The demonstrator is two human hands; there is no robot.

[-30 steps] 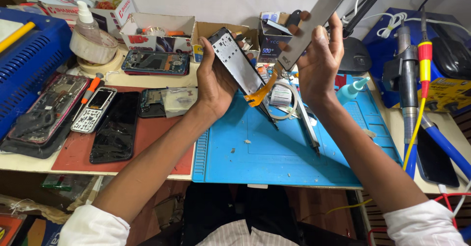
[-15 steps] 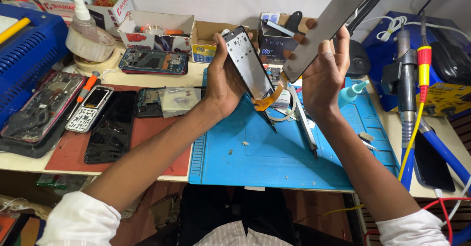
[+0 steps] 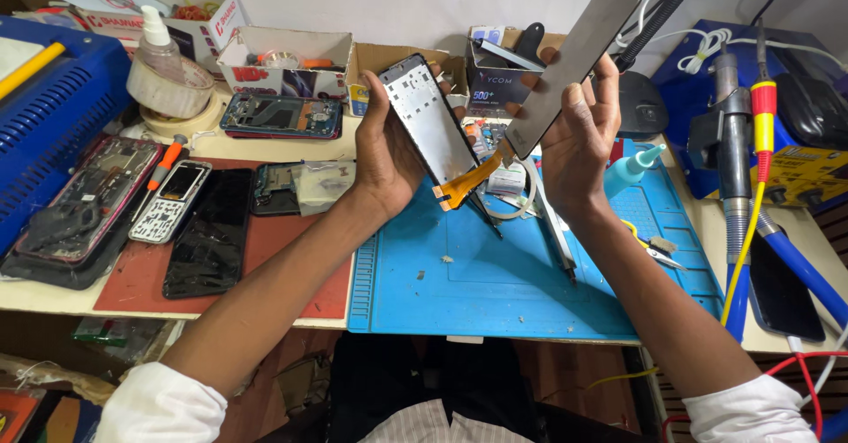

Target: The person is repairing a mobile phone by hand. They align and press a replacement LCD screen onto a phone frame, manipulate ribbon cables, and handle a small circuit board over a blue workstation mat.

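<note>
My left hand (image 3: 389, 151) grips a phone frame (image 3: 430, 118), its metal inner side facing me, raised above the blue work mat (image 3: 495, 275). My right hand (image 3: 579, 134) holds a dark display panel (image 3: 574, 68) tilted up to the right. An orange flex ribbon (image 3: 468, 182) runs between the bottom ends of the two parts, which stand a little apart like an opened book.
Tweezers (image 3: 556, 231) and small cutters (image 3: 649, 247) lie on the mat. Left, a red mat (image 3: 265, 266) carries a keypad phone (image 3: 170, 202), a black screen (image 3: 208, 244) and opened phones. Cardboard boxes (image 3: 283, 59), tape rolls (image 3: 168, 85) behind. A soldering handle (image 3: 755, 143) at right.
Both hands have lifted slightly and the display panel has swung further away from the frame, opening the gap; the orange ribbon shows more.
</note>
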